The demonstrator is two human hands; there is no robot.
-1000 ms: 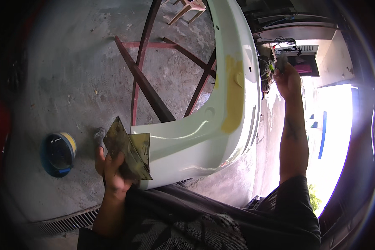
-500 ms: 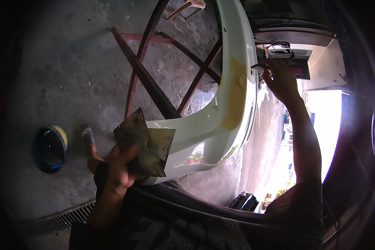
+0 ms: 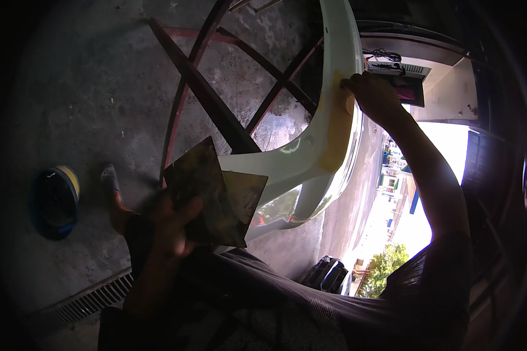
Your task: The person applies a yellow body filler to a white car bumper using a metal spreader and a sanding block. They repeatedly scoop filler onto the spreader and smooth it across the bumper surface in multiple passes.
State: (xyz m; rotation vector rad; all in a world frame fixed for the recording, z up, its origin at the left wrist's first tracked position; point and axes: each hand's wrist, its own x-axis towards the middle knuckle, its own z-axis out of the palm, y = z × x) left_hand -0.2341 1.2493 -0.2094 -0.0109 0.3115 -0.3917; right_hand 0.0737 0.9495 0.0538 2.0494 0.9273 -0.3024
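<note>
My left hand grips two thin, square, smeared plates, one overlapping the other, thumb on top. They sit above the near end of a white car bumper, which curves away from me. A yellow-tan patch of filler covers part of the bumper's surface. My right hand reaches to the upper end of this patch, fingers bent and closed against the bumper. Whatever is between those fingers is hidden behind the hand.
Dark red crossed bars of a stand run beside the bumper. On the concrete floor at left stands a dark bucket, near my foot. A floor drain grate lies at lower left. Cables lie at upper right.
My right hand has moved left onto the filler patch; the thin dark curved edge seen at its fingers is now hidden. My left hand still holds the plates. The view has shifted slightly.
</note>
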